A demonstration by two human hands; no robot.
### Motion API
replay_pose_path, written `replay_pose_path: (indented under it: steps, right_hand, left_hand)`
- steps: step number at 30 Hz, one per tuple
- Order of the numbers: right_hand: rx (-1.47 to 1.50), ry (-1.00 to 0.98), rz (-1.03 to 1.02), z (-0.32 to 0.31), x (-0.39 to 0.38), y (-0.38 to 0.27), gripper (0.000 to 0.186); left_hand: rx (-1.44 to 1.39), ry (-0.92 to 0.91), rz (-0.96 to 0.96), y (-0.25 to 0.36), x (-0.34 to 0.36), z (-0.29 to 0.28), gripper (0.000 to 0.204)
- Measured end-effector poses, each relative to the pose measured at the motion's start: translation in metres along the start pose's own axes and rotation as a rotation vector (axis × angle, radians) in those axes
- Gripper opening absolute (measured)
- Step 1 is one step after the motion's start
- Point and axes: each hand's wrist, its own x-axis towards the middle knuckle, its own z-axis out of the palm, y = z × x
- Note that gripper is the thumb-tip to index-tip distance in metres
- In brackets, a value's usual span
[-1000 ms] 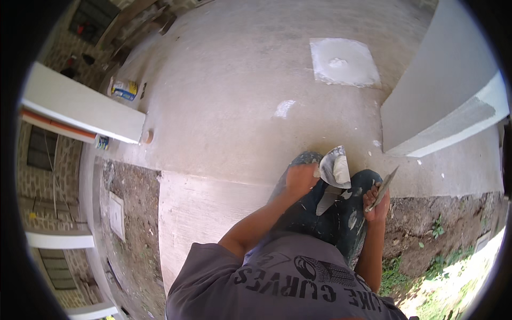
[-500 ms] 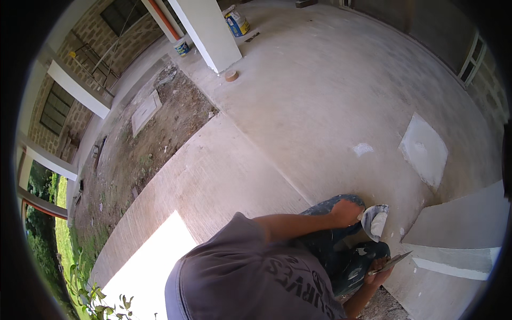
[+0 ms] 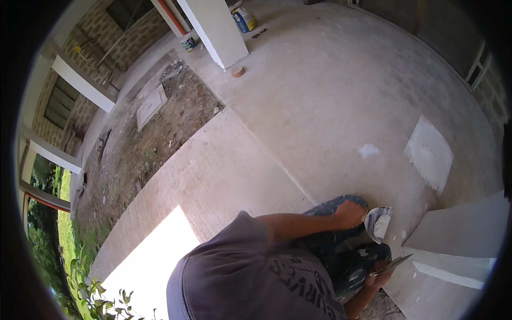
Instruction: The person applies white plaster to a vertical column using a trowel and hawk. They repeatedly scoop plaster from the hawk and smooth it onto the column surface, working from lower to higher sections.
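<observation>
— How are the arms set?
— The left arm stretches across the paint-spattered knee; the left hand (image 3: 349, 213) is closed on a flat trowel smeared with white plaster (image 3: 378, 223), held just above the grey concrete floor (image 3: 320, 96).
— And the other?
— Bent low; the right hand (image 3: 380, 273) grips a thin metal scraper blade (image 3: 393, 264) near the white pillar base (image 3: 458, 234).

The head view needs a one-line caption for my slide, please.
Left hand holds a putty-laden trowel, right hand a flat blade, above a concrete floor.
</observation>
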Motion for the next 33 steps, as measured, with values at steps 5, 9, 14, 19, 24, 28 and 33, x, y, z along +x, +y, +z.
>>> replay_pose_path:
  steps: [5,9,14,19,24,28,33]
  right_hand:
    - [0.11,0.014,0.014,-0.002,-0.004,-0.002,0.033]
    - [-0.043,0.23,-0.11,0.017,-0.022,-0.004,0.035]
    - [-0.268,0.24,-0.235,0.091,-0.048,-0.005,0.057]
    - [-0.654,0.275,-0.536,0.189,-0.058,-0.001,0.04]
    - [-2.167,0.114,-0.99,0.268,-0.055,-0.01,0.053]
    - [-2.375,0.048,-0.914,0.289,-0.043,-0.003,0.06]
    - [-2.518,-0.014,-0.773,0.273,-0.036,0.017,0.062]
  left_hand:
    - [-0.029,-0.093,-0.1,0.002,0.005,-0.003,0.028]
    - [0.006,-0.046,-0.048,-0.001,0.009,-0.011,0.031]
    - [0.018,0.056,-0.011,0.012,0.035,-0.063,0.029]
    - [0.137,0.057,0.117,0.051,0.055,-0.136,0.039]
    - [0.26,-0.059,0.171,0.103,0.055,-0.187,0.033]
    - [0.285,-0.136,0.208,0.127,0.049,-0.194,0.018]
    - [0.36,-0.196,0.215,0.132,0.053,-0.188,0.025]
